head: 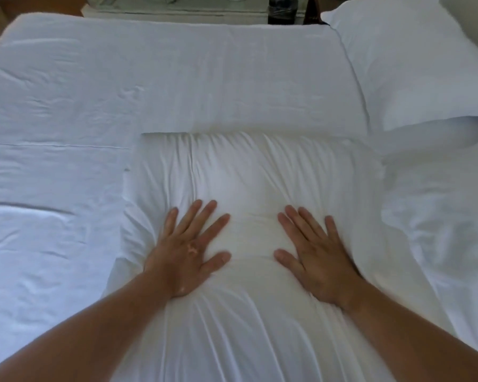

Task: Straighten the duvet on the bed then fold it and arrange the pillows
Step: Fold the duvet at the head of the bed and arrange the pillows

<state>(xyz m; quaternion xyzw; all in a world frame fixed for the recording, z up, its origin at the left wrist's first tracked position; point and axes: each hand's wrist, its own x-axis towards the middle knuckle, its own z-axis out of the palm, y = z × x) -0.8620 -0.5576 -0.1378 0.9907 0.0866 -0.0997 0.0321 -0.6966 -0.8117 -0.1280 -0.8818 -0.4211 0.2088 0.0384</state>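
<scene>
A white pillow (249,172) lies in front of me on the bed, creased lengthwise. My left hand (189,249) and my right hand (315,255) press flat on it side by side, fingers spread and straight. A second white pillow (414,67) lies at the upper right, its corner over the bedding. The white duvet (177,78) is spread flat across the bed beyond and to the left of the near pillow, with a seam line at the left.
A white bedside cabinet (177,8) stands past the far edge of the bed, with a dark cylindrical container (283,11) beside it. Rumpled white bedding (439,216) lies to the right of the near pillow.
</scene>
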